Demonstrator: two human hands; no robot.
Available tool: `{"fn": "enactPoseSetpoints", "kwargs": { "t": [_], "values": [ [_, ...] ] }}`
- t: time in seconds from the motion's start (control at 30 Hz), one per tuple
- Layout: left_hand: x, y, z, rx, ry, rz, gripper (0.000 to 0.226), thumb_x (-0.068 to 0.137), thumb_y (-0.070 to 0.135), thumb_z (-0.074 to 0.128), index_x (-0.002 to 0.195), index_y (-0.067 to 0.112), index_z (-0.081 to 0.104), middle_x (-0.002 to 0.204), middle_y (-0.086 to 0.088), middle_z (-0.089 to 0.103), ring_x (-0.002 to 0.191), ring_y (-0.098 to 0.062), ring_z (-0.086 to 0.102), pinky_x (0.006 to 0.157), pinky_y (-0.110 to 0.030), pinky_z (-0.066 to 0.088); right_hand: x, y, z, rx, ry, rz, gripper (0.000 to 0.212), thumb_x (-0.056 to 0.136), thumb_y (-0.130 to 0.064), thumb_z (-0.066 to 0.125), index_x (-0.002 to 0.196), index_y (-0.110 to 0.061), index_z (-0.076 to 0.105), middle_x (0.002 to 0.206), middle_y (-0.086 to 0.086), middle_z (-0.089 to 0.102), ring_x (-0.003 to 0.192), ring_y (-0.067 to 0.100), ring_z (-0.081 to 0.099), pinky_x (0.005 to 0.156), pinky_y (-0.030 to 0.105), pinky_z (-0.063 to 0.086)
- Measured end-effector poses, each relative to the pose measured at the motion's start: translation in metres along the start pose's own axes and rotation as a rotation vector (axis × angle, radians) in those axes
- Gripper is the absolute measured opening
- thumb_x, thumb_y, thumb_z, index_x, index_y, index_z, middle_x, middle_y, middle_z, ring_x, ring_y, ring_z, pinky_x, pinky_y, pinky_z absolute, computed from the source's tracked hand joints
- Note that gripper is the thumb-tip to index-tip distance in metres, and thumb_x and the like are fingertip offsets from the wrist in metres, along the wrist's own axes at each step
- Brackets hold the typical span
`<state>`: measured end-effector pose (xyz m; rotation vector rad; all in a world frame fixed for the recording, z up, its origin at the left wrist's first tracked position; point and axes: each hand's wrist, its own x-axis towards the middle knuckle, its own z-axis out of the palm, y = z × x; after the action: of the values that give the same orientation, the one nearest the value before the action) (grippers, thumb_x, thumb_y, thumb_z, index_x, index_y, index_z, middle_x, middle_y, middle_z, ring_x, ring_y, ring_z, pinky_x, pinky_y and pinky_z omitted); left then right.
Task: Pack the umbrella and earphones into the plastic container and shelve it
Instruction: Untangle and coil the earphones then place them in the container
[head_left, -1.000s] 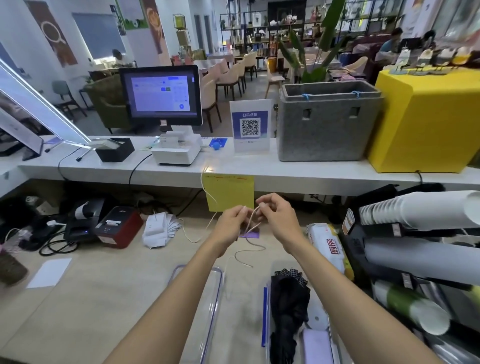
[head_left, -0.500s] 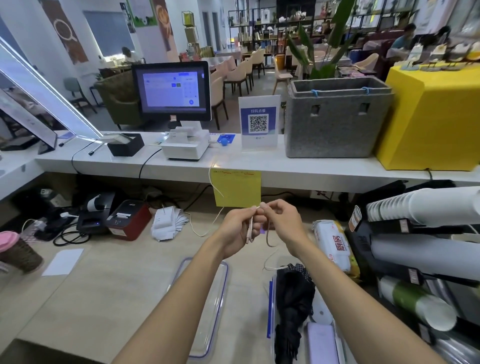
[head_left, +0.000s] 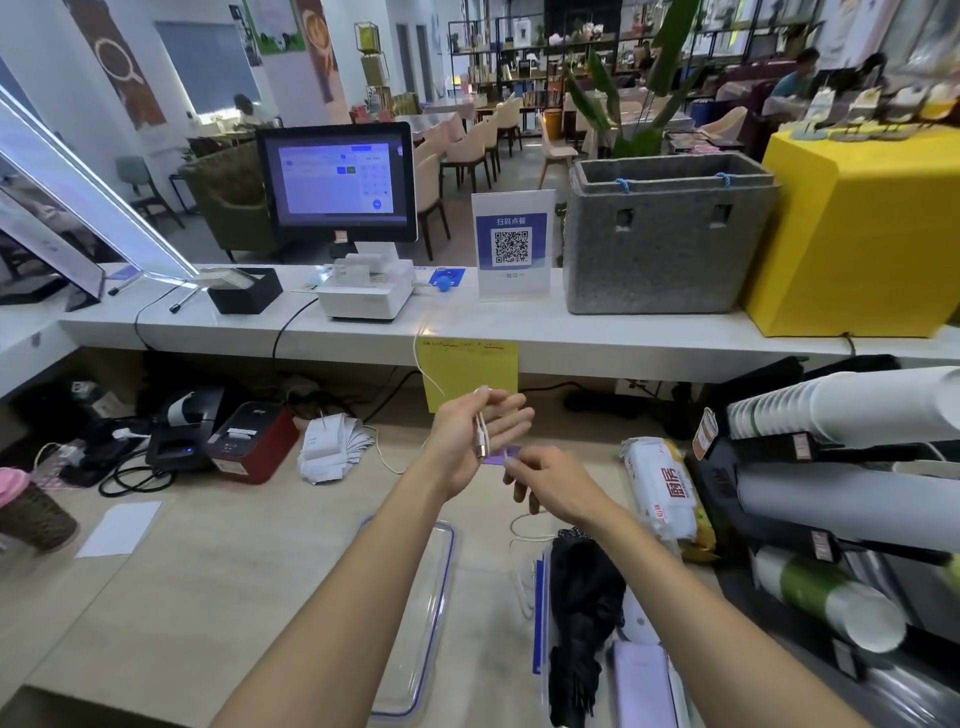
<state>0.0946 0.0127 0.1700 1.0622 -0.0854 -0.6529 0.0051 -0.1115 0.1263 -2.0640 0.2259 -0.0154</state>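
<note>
1. Nearest, by the near edge of the beige surface (head_left: 171, 597): the clear plastic container (head_left: 540, 649), open on top, holding the folded black umbrella (head_left: 582, 613) lengthwise, with a pale flat item beside it on the right.
2. Just left of the container, lying flat on the surface: the clear lid (head_left: 421, 618) with its blue rim.
3. Beyond the container's far end: a loose loop of white cord from the earphones (head_left: 482, 434), trailing on the surface and rising toward the hands.
4. Above mid-surface, the left hand (head_left: 475, 431): palm up, fingers mostly spread, thumb pinching the gathered strands of the earphones against the palm, so a light grip on the earphones.
5. Just right and slightly nearer, the right hand (head_left: 545, 480): back toward the camera, fingertips closed on the cord below the left palm; exact hold partly hidden.
6. To the right of the hands, near the right edge: a white and yellow packet (head_left: 662, 499).
7. Toward the far left of the surface: a red label printer (head_left: 252, 441) and a stack of receipts (head_left: 332, 447).
8. Farthest, on the raised white counter (head_left: 363, 338): a screen terminal (head_left: 340, 182), a QR sign (head_left: 511, 241), a grey foam box (head_left: 665, 239).
</note>
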Motion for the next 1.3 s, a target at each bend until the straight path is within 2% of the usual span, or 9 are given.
{"fn": "enactPoseSetpoints", "kwargs": {
  "t": [0.13,0.27,0.5,0.63,0.77,1.0,1.13,1.2,1.3],
  "values": [
    [0.007,-0.010,-0.009,0.399,0.131,0.078,0.030,0.105,0.027,0.050,0.087,0.011,0.068,0.106,-0.006,0.072,0.113,-0.022,0.065,0.087,-0.037,0.053,0.001,0.004,-0.004,-0.039,0.009,0.048,0.018,0.093,-0.026,0.059,0.085,-0.015,0.071,0.069,0.000,0.071,0.044,0.009,0.056,0.050,0.012,0.042],
    [0.007,-0.023,-0.016,0.842,0.127,0.099,0.041,0.096,0.044,0.057,0.067,0.018,0.066,0.066,0.003,0.061,0.069,-0.018,0.052,0.063,-0.031,0.038,0.006,-0.003,-0.005,0.102,0.092,0.039,0.012,0.089,-0.014,0.062,0.094,-0.013,0.074,0.066,-0.001,0.068,0.052,0.008,0.060,0.061,0.025,0.048],
    [0.000,-0.029,-0.013,0.814,0.094,0.090,0.041,0.105,0.039,0.042,0.094,0.013,0.073,0.081,-0.003,0.079,0.090,-0.022,0.074,0.074,-0.036,0.044,0.012,-0.010,-0.015,0.267,0.327,0.020,0.020,0.090,-0.006,0.055,0.103,-0.017,0.064,0.070,-0.002,0.072,0.071,0.006,0.065,0.073,0.025,0.049],
    [-0.004,-0.027,-0.008,0.916,-0.006,0.082,0.046,0.102,0.046,0.048,0.075,0.020,0.074,0.054,0.010,0.063,0.054,-0.006,0.058,0.050,-0.021,0.039,0.014,-0.007,-0.016,0.228,0.384,-0.013,0.011,0.093,-0.013,0.060,0.101,-0.018,0.066,0.074,-0.003,0.073,0.071,0.003,0.067,0.068,0.019,0.050],
    [-0.004,-0.023,-0.003,0.583,-0.104,-0.047,0.039,0.104,0.038,0.049,0.076,0.014,0.061,0.051,0.010,0.033,0.044,-0.008,0.027,0.039,-0.017,0.024,0.016,-0.004,-0.012,0.344,0.379,-0.003,0.006,0.095,-0.021,0.064,0.094,-0.015,0.066,0.075,0.001,0.073,0.069,0.012,0.067,0.067,0.026,0.055],
    [-0.003,-0.011,0.006,-0.013,-0.090,-0.148,0.026,0.108,0.020,0.038,0.089,0.007,0.050,0.065,-0.003,0.061,0.041,-0.004,0.041,0.034,-0.015,0.028,0.016,-0.001,0.004,0.578,0.170,0.102,0.031,0.105,-0.028,0.047,0.082,-0.010,0.059,0.070,0.007,0.058,0.059,0.018,0.054,0.060,0.034,0.054],
    [0.002,-0.003,0.007,-0.201,-0.082,-0.112,0.025,0.109,0.019,0.036,0.108,0.000,0.053,0.109,-0.021,0.075,0.077,-0.021,0.076,0.063,-0.025,0.061,0.010,0.001,0.013,0.408,0.028,0.072,0.030,0.105,-0.026,0.047,0.082,-0.012,0.060,0.064,0.004,0.059,0.047,0.021,0.051,0.049,0.029,0.047],
    [0.006,-0.003,0.007,-0.120,-0.042,-0.061,0.028,0.110,0.019,0.034,0.108,-0.001,0.053,0.120,-0.024,0.070,0.106,-0.032,0.072,0.088,-0.040,0.060,0.007,0.002,0.015,0.230,-0.019,0.028,0.025,0.102,-0.024,0.051,0.083,-0.014,0.064,0.062,0.000,0.062,0.045,0.020,0.051,0.047,0.028,0.045],
    [0.010,-0.006,0.004,0.346,0.100,0.026,0.026,0.107,0.025,0.044,0.091,0.010,0.060,0.101,-0.005,0.069,0.111,-0.021,0.064,0.077,-0.036,0.048,0.004,0.005,0.010,0.101,-0.019,0.040,0.018,0.096,-0.024,0.058,0.086,-0.017,0.070,0.062,-0.005,0.064,0.045,0.014,0.051,0.047,0.025,0.047]
  ]
}}
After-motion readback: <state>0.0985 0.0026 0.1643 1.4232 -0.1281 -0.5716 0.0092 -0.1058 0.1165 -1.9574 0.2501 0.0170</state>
